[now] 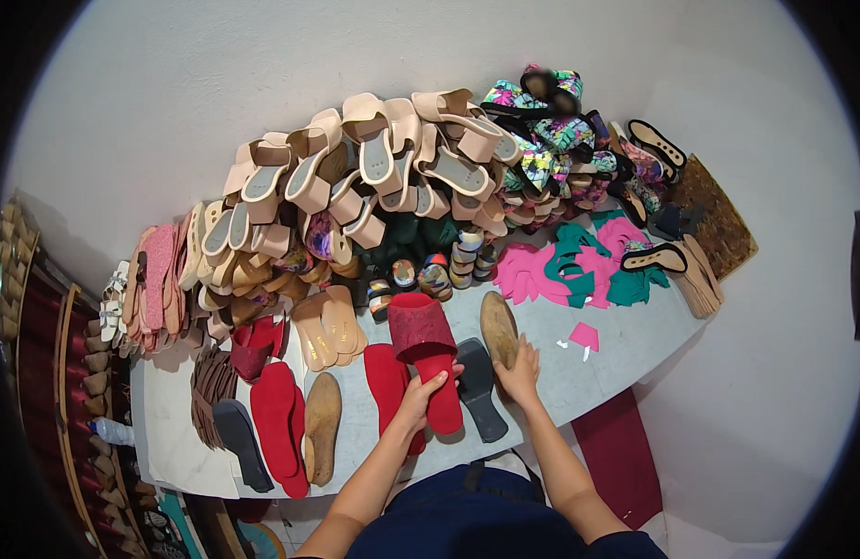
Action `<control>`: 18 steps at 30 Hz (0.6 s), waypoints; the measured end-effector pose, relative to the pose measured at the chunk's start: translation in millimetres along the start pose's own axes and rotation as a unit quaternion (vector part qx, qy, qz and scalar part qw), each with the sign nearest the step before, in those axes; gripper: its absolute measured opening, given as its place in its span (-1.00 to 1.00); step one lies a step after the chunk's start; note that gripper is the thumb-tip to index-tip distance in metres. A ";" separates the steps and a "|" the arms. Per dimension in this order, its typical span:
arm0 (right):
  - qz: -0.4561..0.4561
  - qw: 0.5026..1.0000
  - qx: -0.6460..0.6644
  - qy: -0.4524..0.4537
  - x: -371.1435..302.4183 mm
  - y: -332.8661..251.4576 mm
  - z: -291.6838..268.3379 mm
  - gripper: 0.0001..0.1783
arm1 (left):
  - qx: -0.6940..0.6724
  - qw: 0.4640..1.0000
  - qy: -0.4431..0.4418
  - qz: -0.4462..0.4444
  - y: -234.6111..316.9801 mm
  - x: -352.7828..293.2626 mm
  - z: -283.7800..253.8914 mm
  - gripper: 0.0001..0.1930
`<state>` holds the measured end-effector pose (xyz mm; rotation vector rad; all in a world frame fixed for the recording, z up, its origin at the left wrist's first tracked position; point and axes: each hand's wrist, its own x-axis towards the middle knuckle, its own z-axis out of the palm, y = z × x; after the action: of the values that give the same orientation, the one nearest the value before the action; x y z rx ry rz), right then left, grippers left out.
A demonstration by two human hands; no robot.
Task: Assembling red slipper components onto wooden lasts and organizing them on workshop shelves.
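Observation:
My left hand (419, 402) is closed around the sole of a red slide sandal (422, 337) with a wide patterned strap, holding it up over the table. My right hand (518, 374) is at the near end of a brown wooden shoe last (498, 328), its thumb and fingers on either side of the wood. Between my hands lies a black sole (483, 396). Red insoles (381, 374) lie partly hidden behind my left hand and forearm. Farther left rest a pair of red insoles (274, 424), another wooden last (324, 429) and a second dark sole (241, 443).
Beige heeled sandals (379, 163) and colourful patterned sandals (546, 168) are heaped along the wall. Pink and green cut pieces (579, 265) lie at the right of the table (541, 396). Tan insoles (329, 328) and a red strap piece (253, 352) sit at left. A shelf of lasts (96, 382) stands leftmost.

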<state>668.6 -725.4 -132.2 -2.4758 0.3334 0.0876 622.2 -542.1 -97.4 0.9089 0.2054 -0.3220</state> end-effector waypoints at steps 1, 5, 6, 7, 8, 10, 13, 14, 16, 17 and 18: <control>0.002 1.000 0.000 0.001 -5.9 -7.6 -2.8 -0.22 | -0.003 1.000 0.011 0.005 -0.5 0.7 -2.9 -0.63; -0.139 0.955 0.252 -0.075 -44.7 -53.9 -15.1 -0.39 | -0.026 0.997 0.049 -0.047 2.6 -4.7 -18.8 -0.68; -0.109 0.901 0.365 -0.205 -54.7 -65.6 -14.6 -0.44 | -0.026 0.997 0.049 -0.050 3.1 -6.5 -20.2 -0.68; -0.188 0.933 0.274 -0.135 -62.4 -70.8 -11.9 -0.48 | -0.022 0.998 0.036 -0.038 5.7 -7.9 -18.0 -0.70; -0.262 0.947 0.177 -0.061 -71.5 -73.0 -7.7 -0.51 | -0.017 0.999 0.022 -0.028 8.1 -9.2 -17.3 -0.72; -0.211 0.915 0.328 -0.107 -78.2 -73.7 14.4 -0.60 | -0.003 0.999 0.001 -0.049 11.7 -11.4 -22.9 -0.73; -0.106 0.827 0.508 -0.218 -89.6 -84.9 21.1 -0.77 | 0.032 0.998 -0.015 -0.053 19.0 -18.2 -26.2 -0.71; -0.106 0.826 0.509 -0.217 -91.2 -85.9 23.1 -0.77 | 0.029 0.999 -0.014 -0.024 19.2 -20.4 -25.5 -0.70; -0.084 0.824 0.518 -0.214 -94.1 -88.4 25.7 -0.76 | 0.027 1.000 -0.012 0.005 15.7 -22.3 -28.8 -0.70; -0.076 0.835 0.506 -0.203 -97.9 -94.5 24.2 -0.76 | 0.066 0.993 0.057 0.081 9.9 -20.9 -34.9 -0.71; -0.077 0.835 0.506 -0.204 -100.4 -96.7 29.1 -0.76 | 0.104 0.974 0.126 0.157 5.8 -21.0 -40.5 -0.71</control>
<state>597.1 -611.8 -84.6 -1.3632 -0.0304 0.2853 603.1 -502.6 -110.9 1.1720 0.2603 0.0686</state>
